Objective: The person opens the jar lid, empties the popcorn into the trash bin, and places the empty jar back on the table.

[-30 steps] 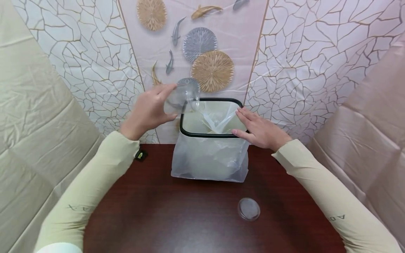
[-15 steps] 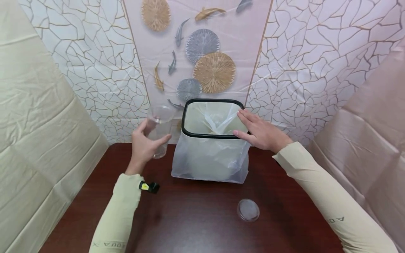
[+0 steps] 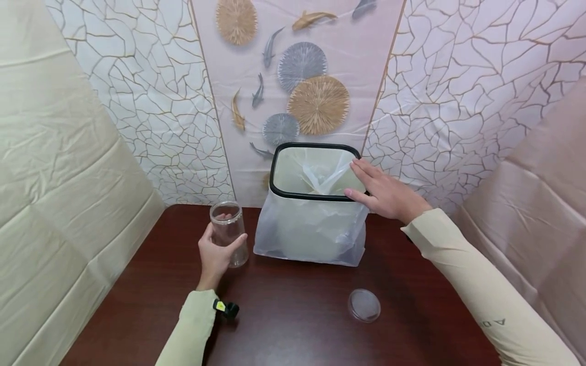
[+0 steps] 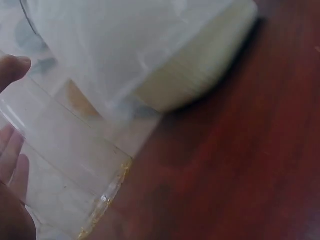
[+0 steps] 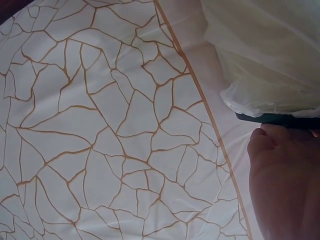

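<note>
A clear plastic jar (image 3: 230,231), lidless and upright, stands at the left of the trash bin. My left hand (image 3: 217,254) grips it, thumb on the near side and fingers around the back. In the left wrist view the jar (image 4: 70,155) looks see-through, with its bottom edge close to the tabletop. The trash bin (image 3: 316,229) has a black rim and a translucent white liner folded over its outside. My right hand (image 3: 382,190) rests on the bin's right rim with its fingers fairly straight. In the right wrist view the dark rim (image 5: 280,120) meets that hand.
A round clear lid (image 3: 364,305) lies on the dark red-brown table (image 3: 293,320), in front of the bin and to the right. Patterned cloth (image 3: 320,66) hangs close behind the bin, and beige cloth walls (image 3: 59,178) stand on both sides.
My left hand has brought the jar from tilted beside the bin's opening, left and down to upright at the table. My right hand stays on the rim. The view has shifted slightly.
</note>
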A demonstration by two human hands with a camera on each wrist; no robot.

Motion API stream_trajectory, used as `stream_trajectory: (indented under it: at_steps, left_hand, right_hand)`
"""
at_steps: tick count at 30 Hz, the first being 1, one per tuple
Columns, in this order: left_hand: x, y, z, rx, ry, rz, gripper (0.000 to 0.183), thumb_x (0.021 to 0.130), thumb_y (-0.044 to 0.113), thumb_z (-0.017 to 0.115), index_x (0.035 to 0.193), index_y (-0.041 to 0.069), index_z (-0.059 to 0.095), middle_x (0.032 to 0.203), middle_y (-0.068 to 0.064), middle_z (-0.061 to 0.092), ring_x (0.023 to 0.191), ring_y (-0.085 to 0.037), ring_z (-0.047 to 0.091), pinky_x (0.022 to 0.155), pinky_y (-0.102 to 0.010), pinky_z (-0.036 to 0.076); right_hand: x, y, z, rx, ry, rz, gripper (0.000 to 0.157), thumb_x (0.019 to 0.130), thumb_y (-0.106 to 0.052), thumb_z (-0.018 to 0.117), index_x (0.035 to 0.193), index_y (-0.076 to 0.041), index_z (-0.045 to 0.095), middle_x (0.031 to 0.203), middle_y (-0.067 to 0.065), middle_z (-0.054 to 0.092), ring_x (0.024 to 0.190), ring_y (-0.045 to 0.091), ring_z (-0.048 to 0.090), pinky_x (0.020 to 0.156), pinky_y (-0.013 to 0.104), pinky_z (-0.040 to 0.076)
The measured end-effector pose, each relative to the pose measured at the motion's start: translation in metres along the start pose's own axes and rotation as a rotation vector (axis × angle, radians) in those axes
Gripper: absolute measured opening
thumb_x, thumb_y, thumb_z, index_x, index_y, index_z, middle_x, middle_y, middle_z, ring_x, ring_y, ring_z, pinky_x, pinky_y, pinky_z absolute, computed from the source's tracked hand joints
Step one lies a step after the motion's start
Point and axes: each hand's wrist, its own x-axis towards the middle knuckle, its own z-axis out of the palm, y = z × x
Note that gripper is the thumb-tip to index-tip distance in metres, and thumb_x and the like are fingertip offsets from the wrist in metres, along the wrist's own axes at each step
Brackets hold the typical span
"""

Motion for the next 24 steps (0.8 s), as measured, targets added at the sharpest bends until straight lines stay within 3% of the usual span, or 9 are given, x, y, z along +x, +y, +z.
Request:
stream_trajectory:
  at_steps: [4,9,14,19,24]
  left_hand:
    - [-0.006,-0.021,0.002,-0.023,-0.028,-0.007,0.066,0.072,0.005,0.096,0.132,0.012,0.069,0.120,-0.003,0.074,0.104,-0.005,0.068,0.088,-0.015,0.054]
    - [-0.012,-0.030,0.002,-0.073,-0.084,0.000,0.066,0.074,0.005,0.095,0.134,0.013,0.069,0.130,-0.011,0.073,0.111,-0.006,0.069,0.092,-0.016,0.055]
    - [-0.013,-0.033,-0.001,-0.055,-0.139,0.009,0.068,0.077,0.008,0.094,0.139,0.013,0.064,0.135,-0.008,0.071,0.115,-0.005,0.068,0.094,-0.015,0.054]
    - [-0.009,-0.033,-0.009,0.068,-0.218,-0.003,0.079,0.077,0.019,0.096,0.146,0.022,0.056,0.146,-0.001,0.065,0.127,-0.007,0.062,0.101,-0.017,0.049]
    - [-0.004,-0.025,-0.023,0.253,-0.345,-0.058,0.109,0.073,0.036,0.098,0.162,0.027,0.034,0.162,0.000,0.051,0.146,-0.021,0.050,0.117,-0.046,0.042]
  right_hand:
    - [-0.003,0.002,0.001,0.006,0.004,0.006,0.088,0.107,-0.065,0.040,0.170,-0.010,0.014,0.179,0.016,0.010,0.165,0.039,0.011,0.130,0.062,0.022]
    - [-0.006,0.004,0.002,0.013,0.005,0.002,0.088,0.107,-0.064,0.041,0.170,-0.010,0.013,0.179,0.016,0.010,0.165,0.039,0.012,0.129,0.062,0.022]
    - [-0.007,0.005,0.003,0.012,0.016,0.003,0.087,0.107,-0.063,0.041,0.170,-0.010,0.013,0.179,0.016,0.010,0.165,0.039,0.012,0.129,0.063,0.022]
    - [-0.007,0.005,0.003,0.028,0.015,0.009,0.087,0.107,-0.062,0.042,0.170,-0.011,0.013,0.179,0.016,0.009,0.165,0.039,0.012,0.129,0.064,0.022]
    - [-0.010,0.004,0.002,0.041,0.040,0.008,0.086,0.107,-0.061,0.042,0.170,-0.011,0.014,0.179,0.015,0.011,0.165,0.038,0.012,0.129,0.063,0.021]
